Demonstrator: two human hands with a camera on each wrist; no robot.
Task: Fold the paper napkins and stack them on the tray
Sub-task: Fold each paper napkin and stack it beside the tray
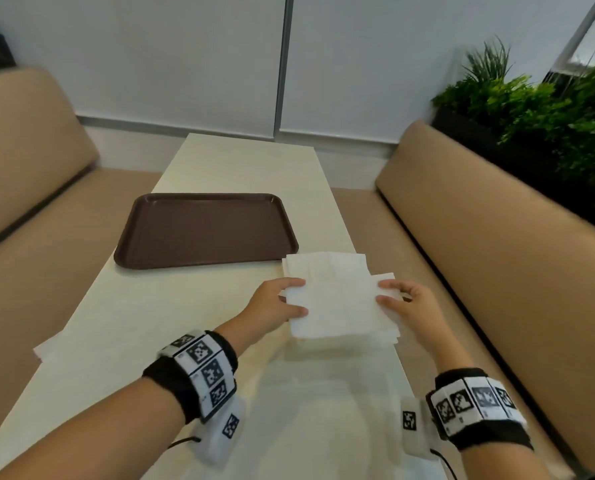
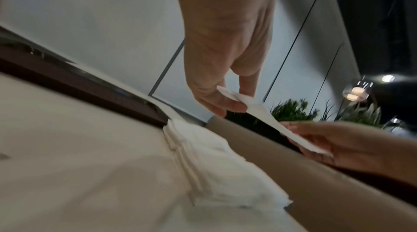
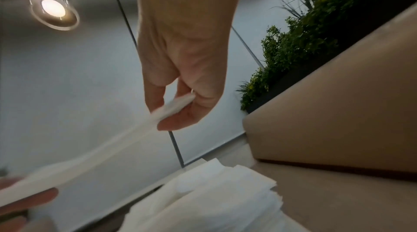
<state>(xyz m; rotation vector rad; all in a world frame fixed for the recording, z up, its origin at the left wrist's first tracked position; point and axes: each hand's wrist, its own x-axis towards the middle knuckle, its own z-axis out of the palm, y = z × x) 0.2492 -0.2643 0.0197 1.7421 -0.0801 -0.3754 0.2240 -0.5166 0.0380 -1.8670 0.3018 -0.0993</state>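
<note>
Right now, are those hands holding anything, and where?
Yes: one napkin, lifted above the pile. Left hand pinches its left edge, right hand its right edge.

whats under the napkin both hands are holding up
A loose pile of napkins lies on the table beneath the held napkin. The held napkin covers most of the pile in the head view.

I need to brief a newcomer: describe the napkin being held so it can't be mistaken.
On the long cream table, right of the brown plastic tray, lies a pile of white paper napkins. The lifted white napkin hangs above it, pinched by both hands.
</note>
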